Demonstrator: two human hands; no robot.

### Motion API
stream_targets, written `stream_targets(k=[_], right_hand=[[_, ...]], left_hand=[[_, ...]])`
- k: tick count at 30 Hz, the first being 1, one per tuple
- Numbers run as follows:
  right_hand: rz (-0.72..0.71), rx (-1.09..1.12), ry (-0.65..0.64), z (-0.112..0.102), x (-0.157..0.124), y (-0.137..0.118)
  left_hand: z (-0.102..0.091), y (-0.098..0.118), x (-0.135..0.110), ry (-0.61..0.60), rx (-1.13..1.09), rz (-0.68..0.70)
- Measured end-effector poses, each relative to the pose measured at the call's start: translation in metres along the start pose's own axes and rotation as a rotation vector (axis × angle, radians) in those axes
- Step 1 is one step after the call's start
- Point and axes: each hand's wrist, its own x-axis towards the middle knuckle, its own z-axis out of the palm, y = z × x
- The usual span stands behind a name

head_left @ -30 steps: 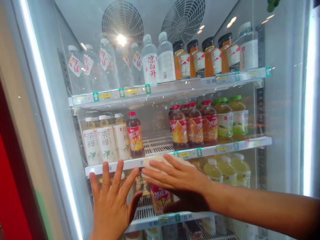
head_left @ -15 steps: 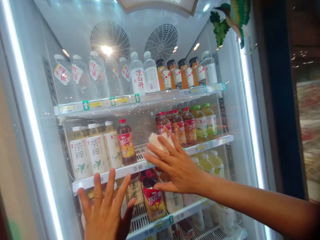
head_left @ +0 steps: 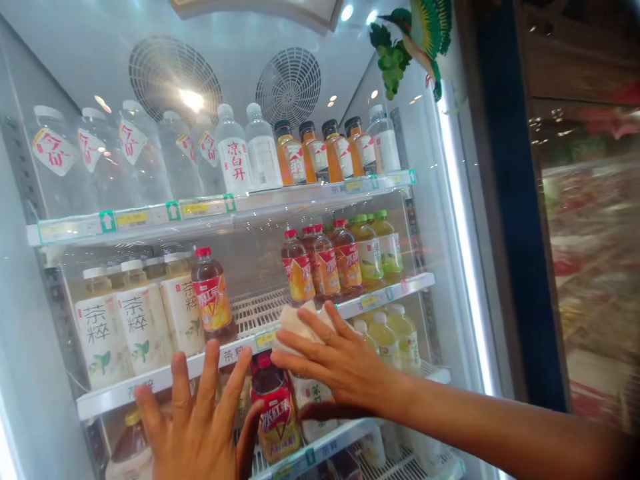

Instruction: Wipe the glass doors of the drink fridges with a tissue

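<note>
My right hand [head_left: 345, 367] presses a folded white cloth [head_left: 290, 321] flat against the glass door of a lit drinks fridge, its fingers stretched over the cloth. At the lower left, my left hand [head_left: 197, 427] is open with spread fingers, at the glass and holding nothing. Behind the glass, the middle shelf [head_left: 175, 370] carries a red-capped iced tea bottle [head_left: 213, 293] beside white-labelled tea bottles [head_left: 140, 327]. Below it, another red-labelled bottle [head_left: 277, 420] shows between my hands.
The top shelf [head_left: 280, 197] bears clear water bottles and black-capped amber bottles [head_left: 315, 157]. A bird sticker [head_left: 420, 40] with green grapes is at the upper right of the glass. A dark frame [head_left: 515, 200] borders the fridge, with blurred packaged goods [head_left: 590, 267] beyond.
The view has shifted, so the fridge and its bottles sit further left. My right hand and the cloth are lower against the shelves. My left hand stays spread.
</note>
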Motion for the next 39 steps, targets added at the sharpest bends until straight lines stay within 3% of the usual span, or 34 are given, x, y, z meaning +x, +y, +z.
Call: stream_targets(k=[3, 8, 12, 17, 22, 26, 30, 35, 39], right_hand=[[0.079, -0.025, 0.033, -0.004, -0.016, 0.018], [-0.056, -0.012, 0.018, -0.009, -0.048, 0.046], [0.096, -0.047, 0.035, -0.015, -0.075, 0.068], [-0.034, 0.005, 0.001, -0.020, -0.110, 0.095], [0.200, -0.004, 0.069, -0.029, -0.132, 0.129], [0.057, 0.006, 0.022, -0.034, -0.145, 0.149], [0.242, 0.010, 0.093, -0.037, -0.154, 0.163], [0.094, 0.017, 0.020, -0.038, -0.159, 0.167], [0.256, 0.001, 0.093, -0.040, -0.151, 0.171]], left_hand=[[0.008, 0.023, 0.013, 0.003, -0.005, 0.021], [0.023, 0.058, 0.029, 0.015, -0.004, 0.044], [0.035, 0.085, 0.037, -0.005, -0.003, 0.036], [0.050, 0.119, 0.049, 0.018, -0.003, 0.075], [0.060, 0.152, 0.065, 0.007, 0.000, 0.090], [0.067, 0.174, 0.078, 0.029, -0.018, 0.117], [0.073, 0.190, 0.090, 0.060, -0.031, 0.135], [0.077, 0.197, 0.100, 0.064, -0.041, 0.162], [0.076, 0.193, 0.100, 0.074, -0.041, 0.162]])
